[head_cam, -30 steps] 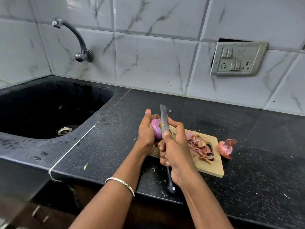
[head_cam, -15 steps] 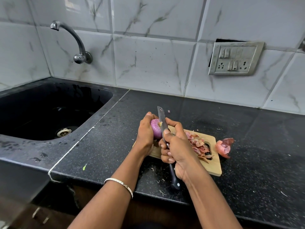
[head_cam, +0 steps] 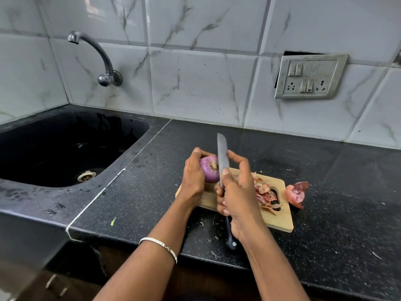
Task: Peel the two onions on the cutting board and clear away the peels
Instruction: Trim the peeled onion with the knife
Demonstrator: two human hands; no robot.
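My left hand (head_cam: 193,173) grips a purple peeled onion (head_cam: 208,169) above the left end of the wooden cutting board (head_cam: 280,218), root end facing me. A knife (head_cam: 223,157) with a black handle is held in my right hand (head_cam: 237,190), blade pointing up and away, its flat side right beside the onion. My right index finger is lifted off the blade. A heap of reddish peels (head_cam: 265,193) lies on the board's right part. The second onion (head_cam: 295,194), with loose skin, sits on the counter just off the board's right end.
A black sink (head_cam: 65,148) with a wall tap (head_cam: 95,55) is sunk into the counter at left. The black stone counter (head_cam: 347,203) stretches right, with small peel scraps near its front edge. A switch panel (head_cam: 309,76) hangs on the tiled wall.
The onion has turned in my left hand so its root end shows more. My right index finger has lifted off the blade, and the knife sits slightly to the onion's right.
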